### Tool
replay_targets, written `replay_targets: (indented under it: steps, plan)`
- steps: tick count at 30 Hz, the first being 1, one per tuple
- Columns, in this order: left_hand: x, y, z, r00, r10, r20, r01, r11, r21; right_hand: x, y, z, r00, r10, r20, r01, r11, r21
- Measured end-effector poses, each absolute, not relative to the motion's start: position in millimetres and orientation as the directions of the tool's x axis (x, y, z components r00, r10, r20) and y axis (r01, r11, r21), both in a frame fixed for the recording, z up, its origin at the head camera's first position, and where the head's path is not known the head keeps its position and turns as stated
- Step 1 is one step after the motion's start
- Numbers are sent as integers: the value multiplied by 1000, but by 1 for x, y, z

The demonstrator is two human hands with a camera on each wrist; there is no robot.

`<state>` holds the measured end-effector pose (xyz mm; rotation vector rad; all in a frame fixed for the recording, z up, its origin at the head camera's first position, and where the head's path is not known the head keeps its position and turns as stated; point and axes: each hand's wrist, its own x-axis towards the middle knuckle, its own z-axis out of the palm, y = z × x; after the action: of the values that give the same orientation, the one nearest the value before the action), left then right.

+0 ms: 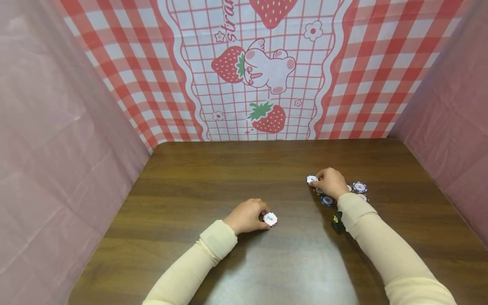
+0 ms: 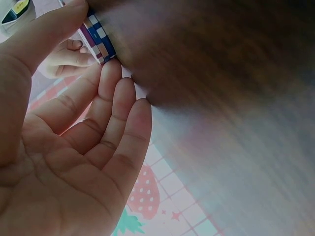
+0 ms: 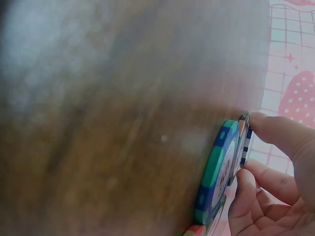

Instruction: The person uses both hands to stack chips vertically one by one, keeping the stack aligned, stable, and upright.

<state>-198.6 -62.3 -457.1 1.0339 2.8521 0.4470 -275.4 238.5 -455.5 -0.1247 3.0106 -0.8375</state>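
My left hand (image 1: 249,215) pinches a small stack of chips (image 1: 270,219), the top one white and marked 500, at the middle of the table. In the left wrist view the stack (image 2: 97,39) shows coloured edges between thumb and fingers of the hand (image 2: 74,142). Farther right, my right hand (image 1: 331,183) pinches a white chip (image 1: 311,179) at the left end of a group of chips. The right wrist view has that hand (image 3: 275,172) gripping the thin chip (image 3: 247,142) by its edge, beside a green and blue chip (image 3: 218,172).
Several loose chips, among them blue-edged ones (image 1: 327,200) (image 1: 359,187), lie around and partly under my right hand. A black wrist device with a yellow mark (image 1: 337,222) hangs at my right cuff. Checked cloth (image 1: 267,72) stands behind the wooden table (image 1: 190,178).
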Motion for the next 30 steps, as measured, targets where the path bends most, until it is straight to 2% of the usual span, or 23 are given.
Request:
replay_targets:
  steps: [10, 30]
  plan:
    - [-198, -62, -455, -771, 636, 26, 614, 733, 291, -269, 236, -450, -997, -79, 18, -75, 815, -575]
    - [-198, -62, -458, -777, 630, 18, 605, 738, 300, -251, 221, -435, -986, -142, 85, -163, 746, -645]
